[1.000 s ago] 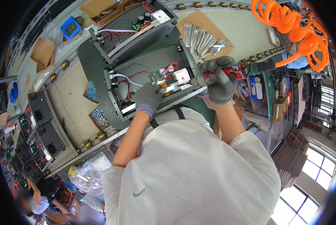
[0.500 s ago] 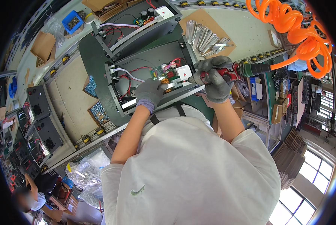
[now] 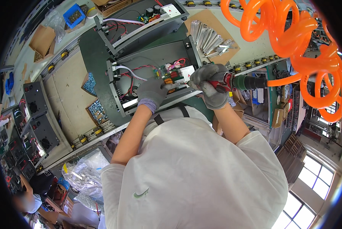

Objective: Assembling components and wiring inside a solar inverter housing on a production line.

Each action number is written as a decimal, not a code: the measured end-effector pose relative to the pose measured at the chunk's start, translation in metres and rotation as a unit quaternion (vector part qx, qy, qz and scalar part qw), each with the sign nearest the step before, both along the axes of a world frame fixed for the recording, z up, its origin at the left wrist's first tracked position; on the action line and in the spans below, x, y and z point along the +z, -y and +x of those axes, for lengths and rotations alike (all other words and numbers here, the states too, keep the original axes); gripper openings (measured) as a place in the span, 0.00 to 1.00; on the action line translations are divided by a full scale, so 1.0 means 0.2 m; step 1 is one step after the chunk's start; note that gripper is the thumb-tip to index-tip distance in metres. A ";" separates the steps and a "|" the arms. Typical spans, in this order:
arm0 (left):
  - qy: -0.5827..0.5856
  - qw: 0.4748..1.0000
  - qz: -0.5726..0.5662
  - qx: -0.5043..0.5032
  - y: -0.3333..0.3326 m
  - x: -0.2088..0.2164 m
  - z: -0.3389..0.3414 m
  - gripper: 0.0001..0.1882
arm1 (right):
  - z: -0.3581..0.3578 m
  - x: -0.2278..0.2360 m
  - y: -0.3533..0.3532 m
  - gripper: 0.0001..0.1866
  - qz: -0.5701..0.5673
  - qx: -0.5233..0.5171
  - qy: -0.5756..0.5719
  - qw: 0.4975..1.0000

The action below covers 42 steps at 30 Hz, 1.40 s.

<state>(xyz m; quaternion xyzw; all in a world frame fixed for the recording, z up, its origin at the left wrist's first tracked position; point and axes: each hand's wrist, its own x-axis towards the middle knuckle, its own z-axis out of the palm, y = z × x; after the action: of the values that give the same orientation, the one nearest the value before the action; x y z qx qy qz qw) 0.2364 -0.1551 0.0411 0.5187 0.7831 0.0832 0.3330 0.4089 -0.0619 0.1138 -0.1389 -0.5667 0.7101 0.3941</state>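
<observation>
Head view. We locate the near chassis (image 3: 171,53), open at the top, on the green board (image 3: 90,53), along that board's near edge. Toward the chassis's near right corner sit a circuit board (image 3: 161,71) and a white block (image 3: 187,70). A second chassis (image 3: 155,36) stands just beyond, toward the green board's far edge. Metal strips (image 3: 207,38) lie beyond its right edge; a carton of small blue parts (image 3: 97,110) lies beside its left edge.

Right hand (image 3: 211,84): fingers wrapped around the driver (image 3: 221,81), front end pointing left, close to the near rail. We cannot tell whether the tip touches anything.

Left hand (image 3: 151,91): fingers bent over the near rail. We cannot tell whether they pinch a part or only rest there.

Change: compared with half a second ago, the right hand and driver have shifted left, nearer the left hand, and the orange hose (image 3: 285,80) fills more of the upper right. The left hand stays at the rail. We judge that the tool is now being applied beside the left fingers; with little clearance, a slipping tip could strike them.
</observation>
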 end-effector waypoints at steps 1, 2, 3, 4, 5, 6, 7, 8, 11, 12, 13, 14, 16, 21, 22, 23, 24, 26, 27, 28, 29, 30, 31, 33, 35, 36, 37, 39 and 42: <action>0.010 1.000 -0.022 0.003 -0.01 0.04 0.00 0.22 | 0.00 0.01 0.00 0.15 0.022 -0.008 0.040 0.999; 0.020 0.999 -0.045 0.005 -0.02 0.05 -0.01 0.22 | 0.00 0.00 0.00 0.15 0.022 -0.005 0.041 0.999; 0.020 0.999 -0.044 0.009 -0.01 0.04 -0.01 0.22 | 0.00 -0.01 0.00 0.15 0.014 -0.002 0.030 0.999; 0.029 0.999 -0.017 0.030 0.00 0.01 -0.01 0.20 | 0.00 -0.01 0.01 0.16 0.007 0.002 0.019 1.000; 0.037 0.998 0.011 0.051 0.01 -0.02 0.00 0.18 | 0.00 -0.01 0.01 0.16 0.007 0.005 0.020 1.000; 0.037 0.998 0.011 0.056 0.02 -0.05 0.01 0.18 | -0.01 -0.01 0.01 0.16 0.019 0.004 0.006 1.000; 0.060 0.989 0.073 0.114 0.02 -0.07 0.01 0.16 | -0.01 -0.01 0.01 0.16 0.030 0.004 -0.008 1.000; 0.081 0.973 0.134 0.170 0.03 -0.10 0.02 0.15 | 0.00 -0.02 0.01 0.17 0.028 0.004 -0.007 1.000; 0.351 0.877 0.152 0.289 0.04 -0.32 -0.01 0.17 | -0.02 -0.01 0.03 0.17 0.038 -0.007 0.010 0.999; 0.351 0.877 0.153 0.289 0.04 -0.32 -0.02 0.17 | -0.04 0.01 0.04 0.17 0.039 -0.007 0.009 0.999; 0.445 0.829 0.160 0.298 0.05 -0.31 -0.03 0.18 | -0.06 0.03 0.06 0.18 0.086 -0.053 0.052 0.994; 0.534 0.771 0.166 0.304 0.06 -0.30 -0.03 0.20 | -0.08 0.05 0.06 0.18 0.133 -0.099 0.093 0.982; 0.578 0.735 0.148 0.322 0.06 -0.21 -0.03 0.19 | -0.03 0.02 0.02 0.18 0.107 -0.049 0.050 0.992; 0.603 0.715 0.130 0.330 0.08 -0.17 -0.02 0.18 | -0.03 -0.01 0.05 0.17 0.066 -0.030 -0.015 0.997; 0.630 0.675 0.123 0.365 0.08 -0.11 0.00 0.17 | -0.04 0.00 0.05 0.17 0.067 -0.030 -0.017 0.997; 0.654 0.632 0.116 0.399 0.08 -0.07 0.00 0.16 | -0.05 0.02 0.06 0.18 0.086 -0.059 0.038 0.994; 0.654 0.633 0.117 0.397 0.08 -0.05 0.01 0.16 | -0.06 0.05 0.07 0.18 0.105 -0.088 0.093 0.986; 0.663 0.616 0.101 0.414 0.08 -0.01 0.01 0.16 | -0.05 0.08 0.07 0.18 0.103 -0.086 0.107 0.985; 0.663 0.617 0.102 0.411 0.09 -0.05 0.00 0.16 | -0.04 0.09 0.08 0.17 0.100 -0.084 0.122 0.984; 0.684 0.623 0.102 0.365 0.12 -0.12 -0.01 0.16 | -0.06 0.11 0.08 0.17 0.100 -0.082 0.120 0.984; 0.704 0.626 0.102 0.319 0.14 -0.17 -0.01 0.17 | -0.09 0.15 0.08 0.16 0.053 -0.064 0.021 0.996; 0.703 0.628 0.101 0.318 0.14 -0.16 -0.01 0.17 | -0.10 0.18 0.08 0.15 0.005 -0.048 -0.076 0.996; 0.706 0.608 0.093 0.351 0.13 -0.13 0.01 0.19 | -0.11 0.22 0.08 0.15 0.005 -0.050 -0.076 0.996; 0.707 0.589 0.083 0.382 0.14 -0.12 0.02 0.21 | -0.12 0.28 0.07 0.15 -0.011 -0.051 -0.143 0.988; 0.744 0.545 0.060 0.381 0.16 -0.12 0.01 0.24 | -0.11 0.30 0.09 0.17 -0.018 -0.065 -0.139 0.988; 0.744 0.546 0.059 0.380 0.16 -0.11 0.01 0.24 | -0.11 0.31 0.10 0.18 -0.032 -0.068 -0.147 0.986; 0.754 0.528 0.047 0.388 0.16 -0.09 0.00 0.24 | -0.11 0.31 0.11 0.19 -0.046 -0.071 -0.155 0.984; 0.762 0.511 0.035 0.395 0.16 -0.08 0.00 0.23 | -0.10 0.27 0.08 0.21 -0.006 -0.056 -0.156 0.986; 0.794 0.467 0.026 0.388 0.17 -0.08 -0.01 0.22 | -0.09 0.23 0.06 0.23 0.031 -0.042 -0.156 0.986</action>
<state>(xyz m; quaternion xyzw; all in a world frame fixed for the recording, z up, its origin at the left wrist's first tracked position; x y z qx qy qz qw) 0.2350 -0.1886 0.0259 -0.1189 0.3002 0.6007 0.7314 0.3916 -0.0743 0.1605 -0.0376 -0.5138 0.6879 0.5113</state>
